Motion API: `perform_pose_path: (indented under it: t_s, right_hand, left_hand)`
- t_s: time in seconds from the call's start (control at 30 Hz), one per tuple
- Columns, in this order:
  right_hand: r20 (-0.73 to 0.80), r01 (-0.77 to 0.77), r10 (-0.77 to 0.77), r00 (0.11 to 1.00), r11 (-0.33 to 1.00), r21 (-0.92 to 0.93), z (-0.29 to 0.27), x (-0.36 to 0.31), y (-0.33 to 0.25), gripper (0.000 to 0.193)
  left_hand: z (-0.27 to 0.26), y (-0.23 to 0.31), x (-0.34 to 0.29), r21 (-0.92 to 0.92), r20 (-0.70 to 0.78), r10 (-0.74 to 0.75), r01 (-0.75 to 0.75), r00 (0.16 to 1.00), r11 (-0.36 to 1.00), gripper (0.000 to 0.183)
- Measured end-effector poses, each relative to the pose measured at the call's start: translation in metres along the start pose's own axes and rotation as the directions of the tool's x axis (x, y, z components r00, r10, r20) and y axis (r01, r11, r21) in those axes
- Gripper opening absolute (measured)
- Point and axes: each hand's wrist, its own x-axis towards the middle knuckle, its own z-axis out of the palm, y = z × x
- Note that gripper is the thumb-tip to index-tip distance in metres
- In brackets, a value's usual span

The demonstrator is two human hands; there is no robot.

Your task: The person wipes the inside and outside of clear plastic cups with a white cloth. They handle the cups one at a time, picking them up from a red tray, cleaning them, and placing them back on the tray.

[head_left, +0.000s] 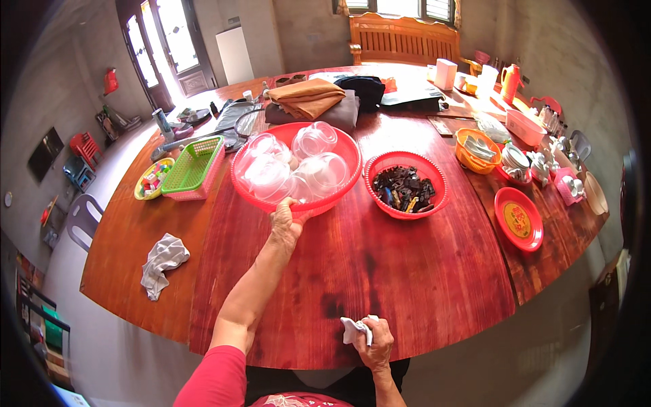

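- Left hand [286,222]: one, arm stretched out over the counter, grip closed over the near rim of the big red basin [347,150]; thumb on top of the rim, fingers under it.
- Right hand [375,344]: one, at the near edge of the counter, grip closed on a small white cloth [354,330], bunched in the fist with its end sticking out to the left.
- Red basin: one, round, so no long axis; sits upright just past the counter's middle, toward the far side.
- Clear plastic bowls [324,173]: about five in the basin, domed, mouths down as far as can be told; exact count uncertain, they overlap.
- Red mesh basket [405,186]: one, just to the right of the basin, holding small dark pieces; not counted.
- Green basket [192,166] in a pink one: left of the basin, long axis running from the near edge toward the far edge.
- Grey-white rag [161,261]: one, crumpled, near the left edge.
- Red plate [519,219]: one, near the right edge.
- Orange basket [477,150]: one, toward the far right.
- Folded cloths [308,98]: a stack of orange on grey, beyond the basin.
- Counter [407,271]: reddish wooden planks, glossy, dark stains near the near edge.
- Room: bare grey walls, pale floor, wooden bench [403,37] under a window at the far side, glazed door at the far left.
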Motion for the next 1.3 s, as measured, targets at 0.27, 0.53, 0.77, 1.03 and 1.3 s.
perform_pose_path:
  t_s: [0.27,0.53,0.77,1.03,1.3]
  right_hand:
    - [-0.006,-0.054,0.055,0.998,0.998,0.022,-0.003,0.000,-0.002,0.031]
    - [-0.003,-0.063,0.063,0.998,0.997,0.049,-0.001,0.000,0.000,0.029]
    - [0.016,-0.058,0.058,0.998,0.998,0.018,0.000,-0.002,0.001,0.028]
    - [-0.012,-0.005,0.004,1.000,0.998,-0.063,0.002,0.003,-0.005,0.020]
    - [0.010,0.037,-0.036,0.999,0.988,-0.153,0.011,0.005,-0.008,0.015]
  left_hand:
    - [0.042,-0.044,0.023,-0.092,-0.018,0.092,-0.093,0.996,0.991,0.030]
    - [0.077,-0.073,0.027,-0.051,-0.069,0.104,-0.107,0.992,0.993,0.051]
    - [0.047,-0.055,-0.014,0.268,0.196,-0.118,0.062,0.974,0.961,0.115]
    - [-0.081,-0.034,-0.076,0.662,0.244,0.029,-0.188,0.969,0.726,0.047]
    - [-0.158,-0.048,-0.114,0.641,0.452,0.279,-0.526,0.847,0.559,0.022]
